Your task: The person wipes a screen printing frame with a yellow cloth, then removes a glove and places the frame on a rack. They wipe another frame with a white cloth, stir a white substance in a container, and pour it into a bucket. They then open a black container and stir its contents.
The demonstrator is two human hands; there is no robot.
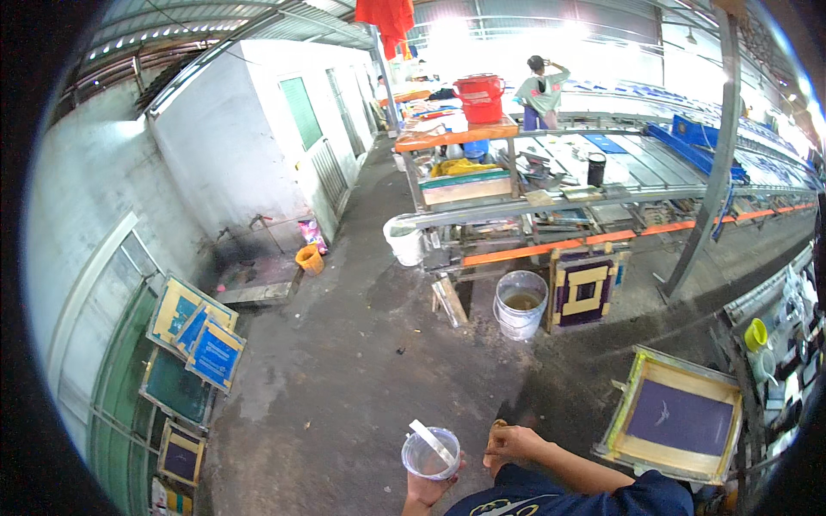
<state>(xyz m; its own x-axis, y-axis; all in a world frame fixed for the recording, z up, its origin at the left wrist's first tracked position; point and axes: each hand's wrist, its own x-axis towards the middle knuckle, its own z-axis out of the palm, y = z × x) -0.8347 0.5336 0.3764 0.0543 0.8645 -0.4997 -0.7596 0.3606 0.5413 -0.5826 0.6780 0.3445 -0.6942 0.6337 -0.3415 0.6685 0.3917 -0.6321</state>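
Note:
Low in the middle of the head view, my left hand (423, 492) is wrapped round a clear round plastic tub (413, 456). A flat white stick (435, 442) leans across the tub, its upper end standing out over the rim. Just to the right, my right hand (514, 445) is closed in front of my dark shirt, apart from the tub. Something small and yellowish-brown shows by its fingertips, too little to name. My right forearm crosses in from the right.
A framed screen (680, 421) stands at right. More screens (213, 353) lean at left. On the dark floor ahead stand a bucket of murky liquid (520, 325), a white bucket (404, 245) and a small orange bucket (310, 260). Beyond the long table (637, 176) stands a person (542, 93).

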